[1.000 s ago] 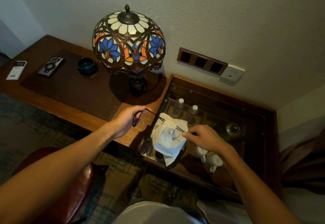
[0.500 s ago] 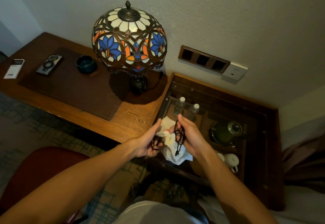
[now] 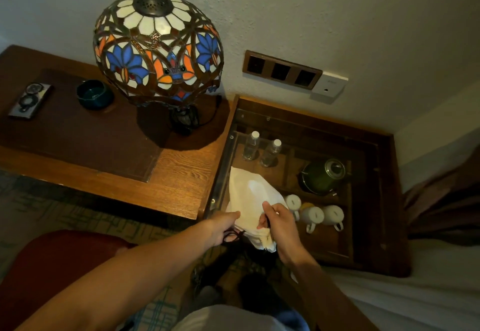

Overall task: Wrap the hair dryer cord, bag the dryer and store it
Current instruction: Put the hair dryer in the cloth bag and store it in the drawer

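Observation:
A white cloth drawstring bag (image 3: 249, 195) lies on the glass top of the low cabinet (image 3: 374, 258), near its front left corner; the hair dryer is hidden inside it. My left hand (image 3: 223, 226) holds the dark drawstring cord (image 3: 232, 234) at the bag's gathered mouth. My right hand (image 3: 278, 223) pinches the other dark cord against the bag's near end. Both hands sit close together at the bag's near end.
A stained-glass lamp (image 3: 158, 47) stands on the wooden desk (image 3: 181, 174) to the left, with a dark bowl (image 3: 93, 94) and a remote (image 3: 30, 100) beyond. Under the glass are two water bottles (image 3: 259, 149), a green kettle (image 3: 323, 177) and white mugs (image 3: 314, 215). A red chair (image 3: 52, 260) is at lower left.
My hands, spread apart pulling the cords a second ago, have come together at the bag's mouth. The bag now lies nearer the cabinet's front edge, and the view has moved closer.

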